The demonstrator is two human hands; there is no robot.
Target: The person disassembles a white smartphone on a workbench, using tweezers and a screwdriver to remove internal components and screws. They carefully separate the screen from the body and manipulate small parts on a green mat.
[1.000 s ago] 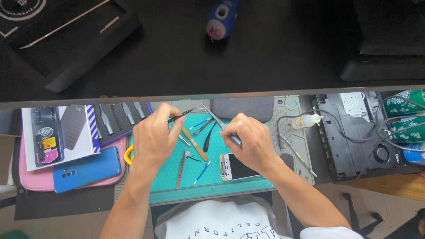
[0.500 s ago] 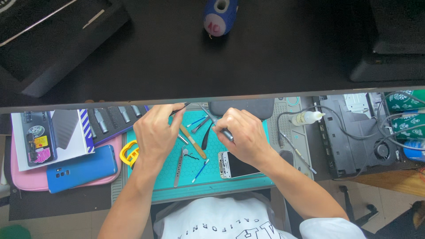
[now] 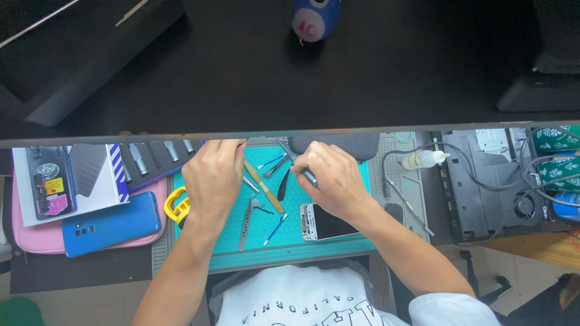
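My left hand hovers over the left part of a teal work mat, fingers closed on a thin dark tool whose tip shows at the mat's far edge. My right hand grips a metal-handled tool that points up and left. Just below that hand a white smartphone lies screen up on the mat. Between my hands lie a wooden-handled brush, a black spudger, silver tweezers and blue-tipped swabs.
A blue phone rests on a pink pouch at left, beside a white box and a rack of screwdriver bits. A yellow suction tool sits by the mat. A glue bottle, cables and an opened black device are at right.
Both hands have shifted slightly toward the far edge of the mat, with the tools still in them. The camera view has tilted a little; the items on the mat lie as before.
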